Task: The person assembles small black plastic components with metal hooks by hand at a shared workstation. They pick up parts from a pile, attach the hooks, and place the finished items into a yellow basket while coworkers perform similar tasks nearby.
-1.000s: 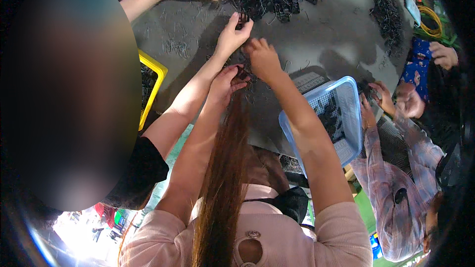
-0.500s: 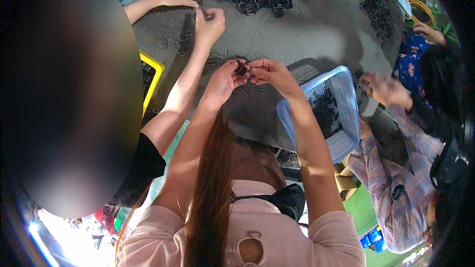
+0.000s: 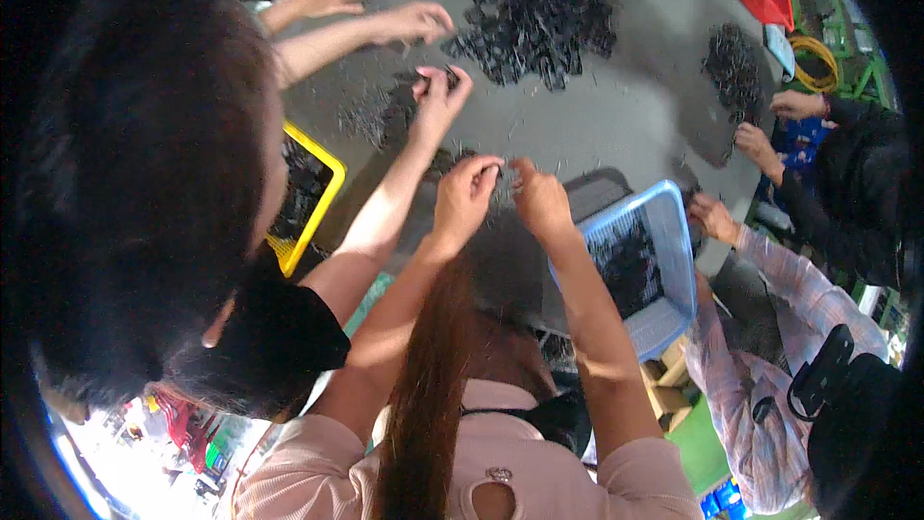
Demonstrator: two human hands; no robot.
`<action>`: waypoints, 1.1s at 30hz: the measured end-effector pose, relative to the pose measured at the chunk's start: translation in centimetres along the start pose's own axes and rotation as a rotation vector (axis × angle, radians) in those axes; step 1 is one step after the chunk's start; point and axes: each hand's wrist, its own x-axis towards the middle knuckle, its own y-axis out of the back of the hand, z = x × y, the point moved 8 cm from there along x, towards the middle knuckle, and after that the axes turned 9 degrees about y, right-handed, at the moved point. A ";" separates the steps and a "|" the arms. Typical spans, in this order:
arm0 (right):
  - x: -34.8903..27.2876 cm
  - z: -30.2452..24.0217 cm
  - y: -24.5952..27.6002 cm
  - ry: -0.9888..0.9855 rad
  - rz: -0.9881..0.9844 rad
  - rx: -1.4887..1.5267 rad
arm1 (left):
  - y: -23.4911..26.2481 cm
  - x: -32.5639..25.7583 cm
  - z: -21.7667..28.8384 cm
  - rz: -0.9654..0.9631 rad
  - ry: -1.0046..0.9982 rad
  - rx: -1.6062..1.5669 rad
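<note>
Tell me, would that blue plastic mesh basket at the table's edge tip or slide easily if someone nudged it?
Probably it would slide. The blue plastic mesh basket looks thin-walled and light, with only some small dark parts inside. It seems to sit at the rim of the grey round table, partly overhanging, so a push outward might tip it. Its lattice walls would likely flex rather than crack.

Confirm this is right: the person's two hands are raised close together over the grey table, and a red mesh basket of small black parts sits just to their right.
Not quite. In the head view the left hand and right hand are close together over the grey table, but the mesh basket of small black parts to their right is blue, not red.
</note>
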 end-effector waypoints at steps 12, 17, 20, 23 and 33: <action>-2.7 -2.0 1.7 0.181 0.092 0.127 | 13.5 -3.7 -1.6 0.662 0.283 -1.264; 1.4 -2.6 4.2 0.137 0.083 0.171 | 14.1 -3.5 -3.1 0.792 0.239 -1.544; 5.8 0.8 7.8 0.054 0.146 0.107 | 10.0 -2.2 -0.7 0.600 0.285 -1.445; 10.1 2.5 10.0 0.037 0.292 0.003 | 6.6 -0.8 1.0 0.254 0.209 -1.203; 14.4 2.1 9.5 0.084 0.306 -0.247 | -5.0 1.9 1.5 -0.084 -0.113 0.237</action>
